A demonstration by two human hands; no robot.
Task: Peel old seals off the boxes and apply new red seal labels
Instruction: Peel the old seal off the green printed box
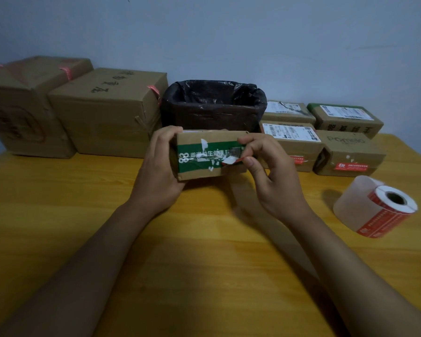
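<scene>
A yellow wooden table [204, 251] stands against a pale blue wall [229, 32]. Above its middle, the left hand [159, 166] grips a small box [204, 154] by its end, while the right hand [267, 171] pinches a partly lifted red seal [231, 161] on the box's face. Behind the held box sits a bag-lined bin [214, 103], with cartons on either side. Right of the pinch lies a label roll [377, 205]; bare tabletop stretches toward the near edge.

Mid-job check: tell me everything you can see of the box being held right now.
The held box is small brown cardboard, lifted above the wooden table with one long side facing the camera. A green tape band with white print crosses that side, scarred with white torn patches. The left hand grips its left end; the right hand pinches a partly peeled red seal near its right end.
</scene>
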